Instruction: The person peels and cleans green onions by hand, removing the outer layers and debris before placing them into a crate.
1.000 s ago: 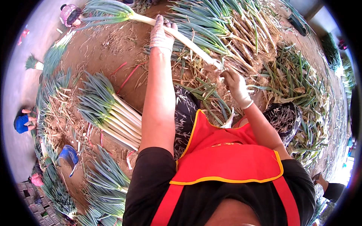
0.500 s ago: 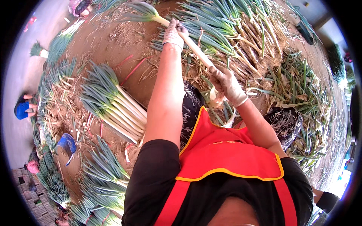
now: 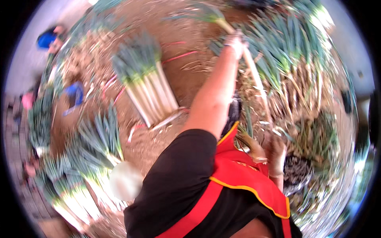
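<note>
My left hand [image 3: 235, 44], in a soiled pale glove, is closed around the upper shaft of a long leek [image 3: 256, 77]. Its green leaves fan out beyond the hand, and the white shaft slants down toward my lap. Just below the root end is my right hand [image 3: 274, 148], gloved too and smeared by motion, so its fingers are unclear. Beside it hang loose pale-brown outer leaves [image 3: 253, 147]; whether the hand grips them I cannot tell. A neat row of cleaned leeks [image 3: 149, 89] lies to the left of my left arm.
Untrimmed leeks [image 3: 293, 59] with brown roots are heaped at far right, above stripped leaves [image 3: 317, 139]. Bundled leeks [image 3: 75, 190] lie at lower left. Red ties [image 3: 180, 56] and a blue object [image 3: 74, 94] lie on the ground. A person in blue [image 3: 48, 39] is at upper left.
The view has swung left, so the scene sits farther right. My right hand has dropped toward my lap, away from the leek's shaft; my left hand still holds the leek.
</note>
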`<state>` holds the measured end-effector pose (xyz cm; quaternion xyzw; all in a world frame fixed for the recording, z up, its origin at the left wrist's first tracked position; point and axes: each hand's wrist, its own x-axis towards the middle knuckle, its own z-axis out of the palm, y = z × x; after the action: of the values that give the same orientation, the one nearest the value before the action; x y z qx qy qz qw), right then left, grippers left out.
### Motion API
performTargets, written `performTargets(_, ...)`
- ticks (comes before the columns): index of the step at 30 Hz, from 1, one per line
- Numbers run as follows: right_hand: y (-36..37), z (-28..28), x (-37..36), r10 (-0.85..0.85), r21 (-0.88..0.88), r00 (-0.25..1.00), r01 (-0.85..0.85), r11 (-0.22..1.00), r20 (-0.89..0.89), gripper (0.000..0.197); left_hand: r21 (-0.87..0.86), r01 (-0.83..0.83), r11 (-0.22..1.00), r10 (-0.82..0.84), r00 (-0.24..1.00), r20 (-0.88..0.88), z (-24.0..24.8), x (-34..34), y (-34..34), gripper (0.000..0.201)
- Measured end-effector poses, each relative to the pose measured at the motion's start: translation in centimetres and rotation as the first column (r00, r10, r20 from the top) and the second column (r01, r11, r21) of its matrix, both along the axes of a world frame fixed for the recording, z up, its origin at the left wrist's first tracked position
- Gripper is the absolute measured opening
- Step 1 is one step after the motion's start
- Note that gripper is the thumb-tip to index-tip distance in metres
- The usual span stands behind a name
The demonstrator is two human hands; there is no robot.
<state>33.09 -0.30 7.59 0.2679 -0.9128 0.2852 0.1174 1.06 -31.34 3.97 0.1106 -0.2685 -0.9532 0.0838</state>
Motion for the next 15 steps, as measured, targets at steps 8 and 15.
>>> performTargets(8,7.7,3.2,3.1,-0.105,-0.523,0.621,0.729,0.442,0.777,0.031,0.231,-0.019,0.973,0.023,1.000,-0.017,1.3,6.7,-14.4,0.027)
performTargets(15,5.7,-2.6,-2.8,-0.133,-0.374,0.839,0.370,0.851,0.527,0.030,-0.345,-0.369,0.863,0.433,0.892,0.129,-0.1,33.6,-24.8,0.029)
